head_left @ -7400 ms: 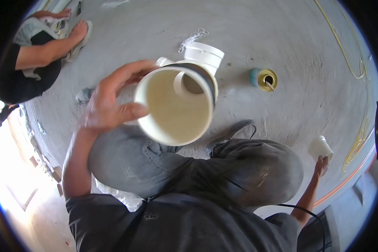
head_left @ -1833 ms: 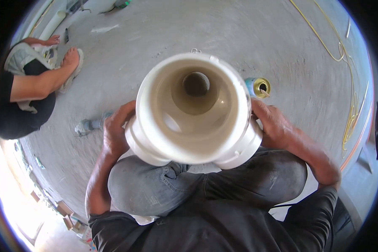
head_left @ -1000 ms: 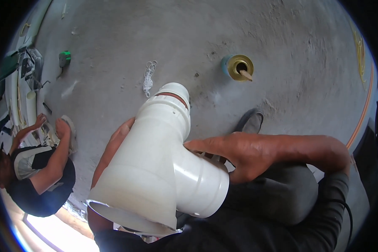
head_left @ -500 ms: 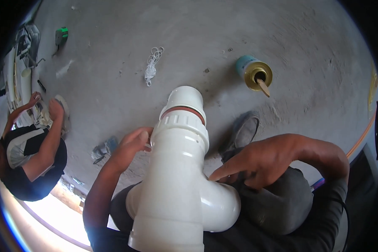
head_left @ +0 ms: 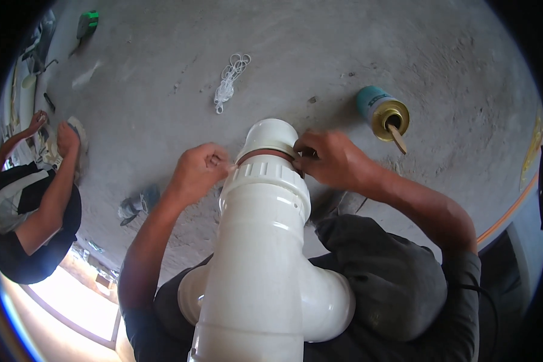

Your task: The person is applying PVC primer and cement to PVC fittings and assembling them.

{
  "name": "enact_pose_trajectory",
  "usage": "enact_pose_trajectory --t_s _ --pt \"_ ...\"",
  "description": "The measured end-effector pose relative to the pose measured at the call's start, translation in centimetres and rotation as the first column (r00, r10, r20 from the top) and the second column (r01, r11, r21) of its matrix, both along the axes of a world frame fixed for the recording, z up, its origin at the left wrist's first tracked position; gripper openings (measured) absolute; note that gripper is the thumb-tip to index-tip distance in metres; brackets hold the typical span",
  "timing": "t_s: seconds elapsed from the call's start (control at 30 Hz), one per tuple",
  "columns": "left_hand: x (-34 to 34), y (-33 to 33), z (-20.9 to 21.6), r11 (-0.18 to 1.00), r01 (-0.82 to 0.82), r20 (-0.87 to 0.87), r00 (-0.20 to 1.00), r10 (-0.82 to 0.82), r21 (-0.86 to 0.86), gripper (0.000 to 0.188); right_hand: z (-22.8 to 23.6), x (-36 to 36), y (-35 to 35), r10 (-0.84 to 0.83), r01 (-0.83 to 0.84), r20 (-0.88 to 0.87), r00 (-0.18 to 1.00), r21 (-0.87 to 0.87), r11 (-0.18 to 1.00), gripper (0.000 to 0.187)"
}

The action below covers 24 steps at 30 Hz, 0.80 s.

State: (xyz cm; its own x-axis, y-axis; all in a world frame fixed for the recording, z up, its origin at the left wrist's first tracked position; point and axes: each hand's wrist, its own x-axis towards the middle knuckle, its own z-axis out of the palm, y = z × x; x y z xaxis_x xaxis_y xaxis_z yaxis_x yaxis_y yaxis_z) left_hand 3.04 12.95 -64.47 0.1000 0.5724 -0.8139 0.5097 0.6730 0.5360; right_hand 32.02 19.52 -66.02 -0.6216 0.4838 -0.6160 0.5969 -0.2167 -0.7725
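Observation:
A large white plastic pipe fitting (head_left: pixel 256 259) with side branches lies lengthwise in front of me, over my lap. At its far end are a ribbed collar (head_left: pixel 265 171), a reddish-brown sealing ring (head_left: pixel 265 153) and a short white pipe end (head_left: pixel 271 134). My left hand (head_left: pixel 200 174) is closed in a pinch at the ring's left edge, beside the collar. On the opposite side, my right hand (head_left: pixel 333 158) has thumb and fingers pinched at the ring's right edge. The fingertips partly hide the ring there.
On the grey floor lie a bundle of white string (head_left: pixel 228 84), a teal-and-gold can (head_left: pixel 385 111) with a wooden stick (head_left: pixel 397 139), and a green-black tape measure (head_left: pixel 87 24). Another person (head_left: pixel 39 205) works at the left, near white pipes (head_left: pixel 27 99). An orange cable (head_left: pixel 513 208) runs at right.
My right hand has moved from the side branch up to the ring's right edge. My left hand has shifted forward to its left edge. The view has shifted slightly.

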Motion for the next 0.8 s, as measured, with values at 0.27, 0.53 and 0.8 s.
enact_pose_trajectory --t_s 0.27,0.53,0.8 --pt "3.5 8.3 -0.6 0.946 0.322 0.163 0.932 -0.325 0.043 0.028 1.1 -0.5 -0.4 -0.036 0.032 0.065 0.997 0.067 0.997 0.021" --pt "6.0 10.5 0.6 0.716 0.692 0.006 0.718 -0.696 0.092 0.022 0.7 -0.7 -0.3 0.004 -0.012 0.068 0.998 0.105 0.994 0.017" --pt "6.5 10.0 0.6 0.669 0.736 -0.074 0.676 -0.733 0.1 0.021 1.2 -1.0 0.2 0.058 -0.071 0.109 0.992 0.116 0.991 0.016"
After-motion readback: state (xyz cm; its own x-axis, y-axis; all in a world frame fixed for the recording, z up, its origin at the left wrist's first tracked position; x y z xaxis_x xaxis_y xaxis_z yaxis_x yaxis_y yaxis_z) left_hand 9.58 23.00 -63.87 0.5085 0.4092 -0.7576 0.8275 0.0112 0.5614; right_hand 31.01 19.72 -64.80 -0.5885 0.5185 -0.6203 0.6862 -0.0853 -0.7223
